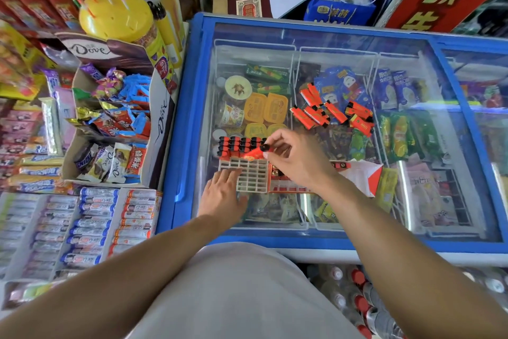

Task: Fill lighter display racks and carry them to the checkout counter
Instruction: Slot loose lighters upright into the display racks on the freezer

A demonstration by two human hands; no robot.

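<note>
A white grid display rack [251,178] lies on the glass lid of a blue chest freezer [330,239]. Its far rows hold several red lighters with black caps [239,145]. My left hand [224,195] rests flat on the rack's near left corner. My right hand [295,158] pinches one red lighter [257,152] by its black cap, tilted over the rack's far right slots. A loose heap of red lighters [332,113] lies on the glass farther right. Partly under my right wrist sits a red lighter box [286,189].
A white and red paper bag [362,175] lies right of the box. Left of the freezer stand a Dove carton of sweets [115,119], trays of candy rolls [90,223] and a yellow lollipop tub [116,15]. Bottles [357,297] stand on the floor at lower right.
</note>
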